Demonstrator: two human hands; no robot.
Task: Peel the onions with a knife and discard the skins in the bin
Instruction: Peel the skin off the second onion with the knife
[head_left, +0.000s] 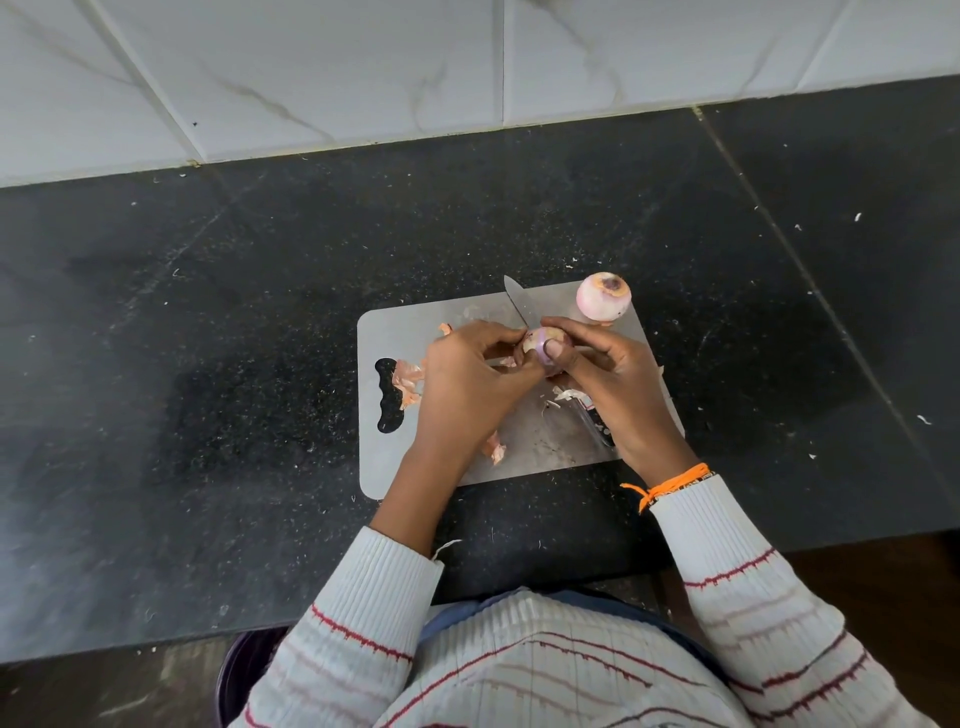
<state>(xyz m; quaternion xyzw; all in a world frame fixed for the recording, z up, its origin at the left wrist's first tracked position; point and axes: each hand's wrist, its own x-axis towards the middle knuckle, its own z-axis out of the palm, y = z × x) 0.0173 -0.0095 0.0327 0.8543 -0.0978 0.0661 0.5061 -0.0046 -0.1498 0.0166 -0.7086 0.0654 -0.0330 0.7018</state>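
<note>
Over the grey cutting board (405, 332), both hands hold a small, partly peeled onion (540, 345). My left hand (467, 384) pinches its left side, where a strip of skin hangs loose. My right hand (608, 384) grips its right side with the thumb on top. The knife (519, 304) runs diagonally beneath the hands, its blade tip pointing to the far left and its dark handle (597, 423) showing under my right palm. I cannot tell whether my right hand touches it. A peeled onion (604, 297) stands at the board's far right corner.
Loose onion skins (408, 382) lie near the board's handle slot, and another piece (494, 447) lies near its front edge. The board rests on a black stone counter (208, 364) against a white tiled wall. A dark purple bin (241, 675) stands below the counter's front edge.
</note>
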